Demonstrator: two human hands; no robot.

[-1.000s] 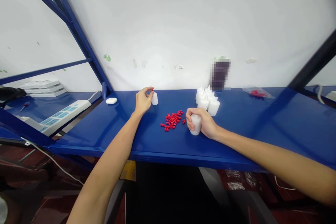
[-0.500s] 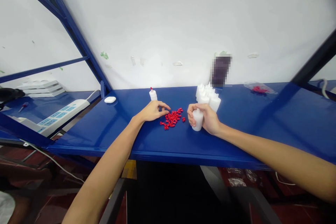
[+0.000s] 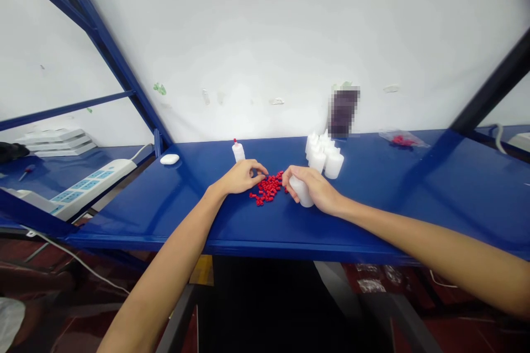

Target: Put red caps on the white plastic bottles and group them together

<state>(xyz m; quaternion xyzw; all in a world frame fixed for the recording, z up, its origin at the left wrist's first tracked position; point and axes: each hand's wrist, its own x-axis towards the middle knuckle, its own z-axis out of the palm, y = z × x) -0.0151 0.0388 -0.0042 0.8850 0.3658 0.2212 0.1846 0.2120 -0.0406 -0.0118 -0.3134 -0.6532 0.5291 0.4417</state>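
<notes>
Bottle [image 3: 301, 192], white, in right hand [image 3: 318, 188], just right of frame center. Fingers wrapped around it, closed on the body; bottle tilted, upper end toward left of frame. Fingers hide part of it; can't tell if base touches the blue table [image 3: 381, 193].

Left hand [image 3: 244, 176] near frame center, at upper left edge of loose red caps [image 3: 269, 188]. Thumb and index finger narrowly apart; can't tell if they touch a cap. Caps piled between the two hands, right hand's fingers at right edge of pile.

Red-capped bottle [image 3: 238, 152] standing behind left hand, lower part hidden by it. Group of white bottles [image 3: 325, 155] upright, packed close together, just behind right hand; no red caps seen on them.

Clear bag [image 3: 403, 139] with red pieces inside, right of frame, near wall. White rounded object [image 3: 169, 159] on table, left of center. Power strip [image 3: 93, 185] at left of frame, stacked white pieces [image 3: 60, 142] above it. Dark pixelated patch [image 3: 344, 113] above bottle group.
</notes>
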